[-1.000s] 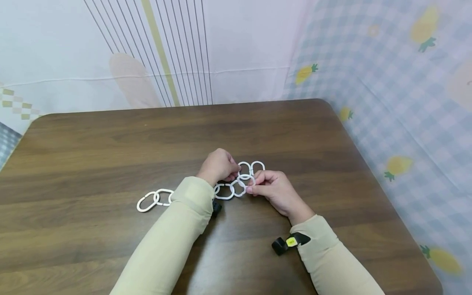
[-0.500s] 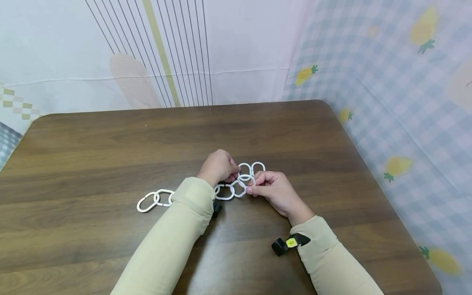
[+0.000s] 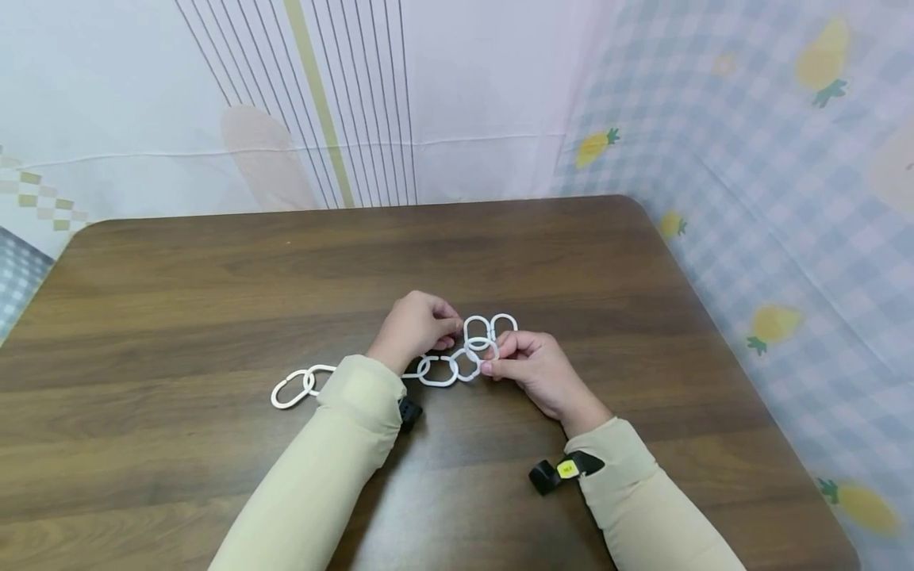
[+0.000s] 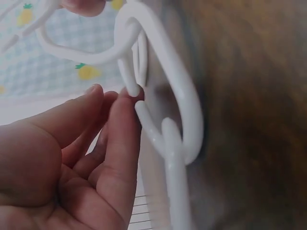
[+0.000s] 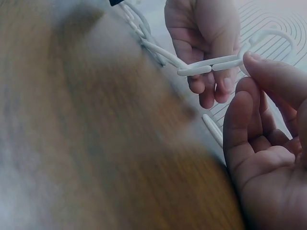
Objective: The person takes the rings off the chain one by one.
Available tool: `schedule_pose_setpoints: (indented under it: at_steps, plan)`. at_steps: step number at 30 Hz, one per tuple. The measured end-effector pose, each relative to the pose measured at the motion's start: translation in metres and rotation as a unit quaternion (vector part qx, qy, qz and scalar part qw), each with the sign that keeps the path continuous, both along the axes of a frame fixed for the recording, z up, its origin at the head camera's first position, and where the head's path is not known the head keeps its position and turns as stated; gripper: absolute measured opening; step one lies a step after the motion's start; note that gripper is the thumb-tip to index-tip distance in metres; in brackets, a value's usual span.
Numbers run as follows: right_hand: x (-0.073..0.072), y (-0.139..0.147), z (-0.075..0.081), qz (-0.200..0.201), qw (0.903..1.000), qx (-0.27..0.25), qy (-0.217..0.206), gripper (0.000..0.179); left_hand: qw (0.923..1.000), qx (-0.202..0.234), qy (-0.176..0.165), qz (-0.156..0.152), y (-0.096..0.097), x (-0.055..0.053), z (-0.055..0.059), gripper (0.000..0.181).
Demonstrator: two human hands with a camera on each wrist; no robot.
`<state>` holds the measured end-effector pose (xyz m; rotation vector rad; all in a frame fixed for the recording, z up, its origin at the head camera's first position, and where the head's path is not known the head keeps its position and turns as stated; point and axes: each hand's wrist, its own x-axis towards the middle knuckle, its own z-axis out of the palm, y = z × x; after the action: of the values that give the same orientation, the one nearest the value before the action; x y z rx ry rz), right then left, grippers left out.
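A chain of white plastic C-shaped links (image 3: pixel 439 384) lies across the middle of the table, partly hidden under the left forearm. My right hand (image 3: pixel 539 373) pinches one link (image 5: pixel 283 32) between thumb and index finger, lifting it at the chain's right part. Beyond it are two more white links (image 3: pixel 504 317); how they join is unclear. My left hand (image 3: pixel 414 329) is just left of these links. In the left wrist view its thumb stands apart from the index finger, whose tip is close by a link's gap (image 4: pixel 148 127). I see nothing pinched in it.
The brown wooden table (image 3: pixel 178 476) has a far edge against a white striped cloth (image 3: pixel 485 87) and a right edge beside a blue checked cloth (image 3: pixel 750 238). A black wrist camera (image 3: pixel 545 477) hangs near the right cuff.
My left hand has drawn slightly left, away from the links, and its forearm shifted left, uncovering more chain. The right hand keeps its pinch in nearly the same place.
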<state>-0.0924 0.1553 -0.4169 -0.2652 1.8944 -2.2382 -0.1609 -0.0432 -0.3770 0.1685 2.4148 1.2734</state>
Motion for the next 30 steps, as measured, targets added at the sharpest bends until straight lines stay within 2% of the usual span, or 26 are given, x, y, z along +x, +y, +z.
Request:
schedule_pose_setpoints:
  at_steps: [4, 12, 18, 24, 30]
  plan:
    - [0.000, 0.001, 0.000, 0.001, 1.0000, -0.001, -0.002, 0.032, 0.9998, 0.002, 0.012, -0.017, -0.004, 0.004, 0.001, 0.011]
    - [-0.002, 0.001, 0.001, 0.000, 1.0000, 0.002, 0.001, 0.030, 0.9967, 0.033, 0.030, -0.068, -0.015, 0.017, 0.003, 0.017]
    - [-0.001, 0.000, -0.001, -0.006, 1.0000, -0.005, 0.004, 0.031, 0.9942, 0.055, 0.030, -0.087, -0.021, 0.023, 0.003, 0.018]
    - [-0.001, 0.000, -0.003, -0.007, 1.0000, -0.004, 0.006, 0.030, 0.9920, 0.040, 0.048, -0.110, -0.029, 0.029, -0.001, 0.018]
    - [-0.002, 0.002, -0.003, 0.000, 0.9998, 0.003, 0.018, 0.032, 0.9888, 0.056, 0.050, -0.129, -0.029, 0.034, -0.006, 0.018]
